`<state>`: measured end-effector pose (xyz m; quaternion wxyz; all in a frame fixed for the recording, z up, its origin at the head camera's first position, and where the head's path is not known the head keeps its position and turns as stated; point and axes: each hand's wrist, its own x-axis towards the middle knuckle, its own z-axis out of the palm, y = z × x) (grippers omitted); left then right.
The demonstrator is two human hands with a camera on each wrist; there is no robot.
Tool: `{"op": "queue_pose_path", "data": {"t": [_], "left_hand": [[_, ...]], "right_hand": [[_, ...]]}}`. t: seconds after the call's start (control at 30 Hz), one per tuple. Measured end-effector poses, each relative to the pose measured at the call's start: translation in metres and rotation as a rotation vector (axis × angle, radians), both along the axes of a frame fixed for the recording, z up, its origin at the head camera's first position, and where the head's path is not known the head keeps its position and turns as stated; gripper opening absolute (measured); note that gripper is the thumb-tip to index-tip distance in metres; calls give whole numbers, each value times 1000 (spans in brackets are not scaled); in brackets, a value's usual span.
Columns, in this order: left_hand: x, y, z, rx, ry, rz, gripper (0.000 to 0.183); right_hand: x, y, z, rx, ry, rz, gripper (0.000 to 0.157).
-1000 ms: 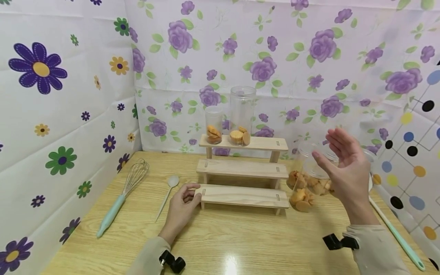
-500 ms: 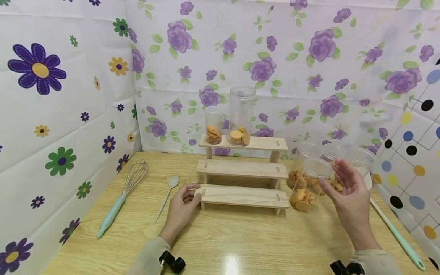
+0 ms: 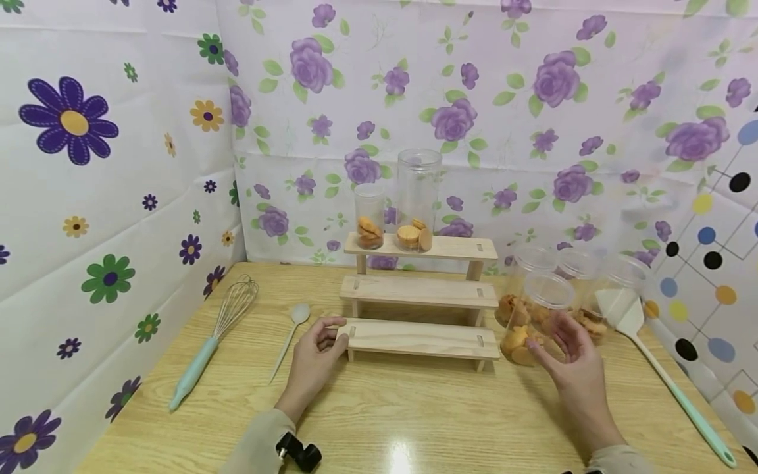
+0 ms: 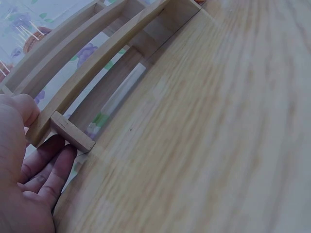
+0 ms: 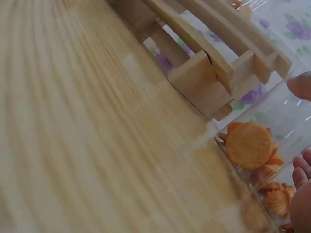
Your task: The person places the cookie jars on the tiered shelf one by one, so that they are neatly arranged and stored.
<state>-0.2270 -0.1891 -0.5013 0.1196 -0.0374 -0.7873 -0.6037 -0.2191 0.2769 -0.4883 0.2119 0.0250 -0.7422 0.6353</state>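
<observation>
My left hand (image 3: 312, 361) grips the left end of the lowest shelf of a three-tier wooden display stand (image 3: 420, 336). In the left wrist view, the thumb lies over the shelf end and the fingers are beside the stand's leg (image 4: 72, 133). To the stand's right, my right hand (image 3: 574, 375) is at the front clear jar (image 3: 549, 289), thumb and fingers spread apart. The thumb overlaps the jar's front, and the fingers are at its right side. Orange-brown cookies (image 5: 249, 145) lie in the bottom of this jar.
Two clear jars, one short (image 3: 370, 204) and one tall (image 3: 418, 178), hold cookies on the top shelf. Several more jars (image 3: 535, 260) cluster behind the right hand. A spatula (image 3: 681, 395) lies far right; a whisk (image 3: 204, 359) and spoon (image 3: 299, 313) lie left.
My right hand has come down and to the left, from above the jars to the front jar's side. The left hand stays on the stand.
</observation>
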Motion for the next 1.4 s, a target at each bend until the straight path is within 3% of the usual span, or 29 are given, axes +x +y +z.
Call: {"op": "queue_pose_path", "data": {"t": [0.2,0.43,0.63,1.0,1.4], "left_hand": [[0,0,2,-4,-13,5,26],[1,-1,1,12,-16,0,28],[1,0,0,20,-5,0,27],[-1,-2,-1,-7,-4,8,26],[0,0,-1,-7,-3,10,26]], "right_hand": [[-2,-1,-12,136,-39,-37,85],[-6,1,-18,195,-59,-18,85],[-7,2,-21,246,-59,-9,72],[-6,1,-21,213,-38,-32,70],[0,-1,-15,138,51,-55,70]]}}
